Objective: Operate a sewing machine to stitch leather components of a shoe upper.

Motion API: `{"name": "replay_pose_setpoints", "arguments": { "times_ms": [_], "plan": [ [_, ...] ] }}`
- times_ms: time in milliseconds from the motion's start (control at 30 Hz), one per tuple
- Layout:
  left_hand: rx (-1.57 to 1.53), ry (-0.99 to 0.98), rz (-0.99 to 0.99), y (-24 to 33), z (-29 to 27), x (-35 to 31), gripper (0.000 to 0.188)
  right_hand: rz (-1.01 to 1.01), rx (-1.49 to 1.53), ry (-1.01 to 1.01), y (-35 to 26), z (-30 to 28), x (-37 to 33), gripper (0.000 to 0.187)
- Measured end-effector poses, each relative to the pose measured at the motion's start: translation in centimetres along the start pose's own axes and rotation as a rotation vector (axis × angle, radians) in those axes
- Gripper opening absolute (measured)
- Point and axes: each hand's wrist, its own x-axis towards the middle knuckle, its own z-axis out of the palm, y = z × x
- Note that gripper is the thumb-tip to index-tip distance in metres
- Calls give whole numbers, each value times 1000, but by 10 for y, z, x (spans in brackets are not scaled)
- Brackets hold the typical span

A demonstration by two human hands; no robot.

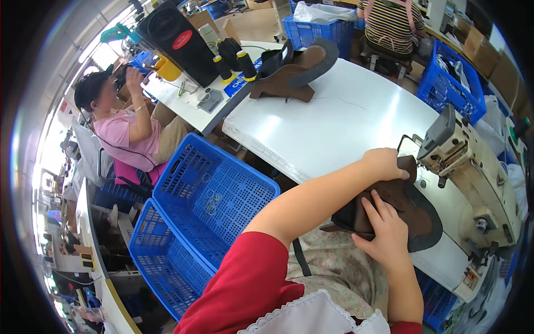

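Observation:
A brown shoe upper (420,214) with a dark edge and black lining lies at the sewing machine (467,172), partly over the machine's bed. My left hand (384,165) is closed on its far edge, close to the needle area, with the thumb pressed on the brown surface. Spread fingers of my right hand (385,231) rest on the near part of the same upper. Both hands hide parts of it, and the spot under the needle is hard to make out. A second brown and black shoe upper (295,72) lies at the far end of the white table (334,117).
Two blue plastic baskets (222,161) stand left of me. On the far left table are thread spools (245,64), a black speaker (178,42) and a calculator (210,100). A co-worker in pink (125,125) sits left; another in stripes (392,25) sits beyond.

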Motion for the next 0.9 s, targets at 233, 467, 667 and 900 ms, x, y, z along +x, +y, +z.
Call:
{"name": "replay_pose_setpoints", "arguments": {
  "times_ms": [233, 467, 667, 900],
  "plan": [
    [-35, 11, 22, -2, 10, 6, 59, 32, 24, -1, 4, 8, -1, 83],
    [-111, 126, 87, -8, 17, -5, 41, 19, -39, -28, -7, 17, -6, 87],
    [-154, 133, 86, -4, 24, -1, 34, 49, -80, -59, -34, 6, -4, 85],
    [-170, 155, 94, -4, 26, -2, 33, 28, -124, -19, -48, 9, -4, 80]
  ]
}}
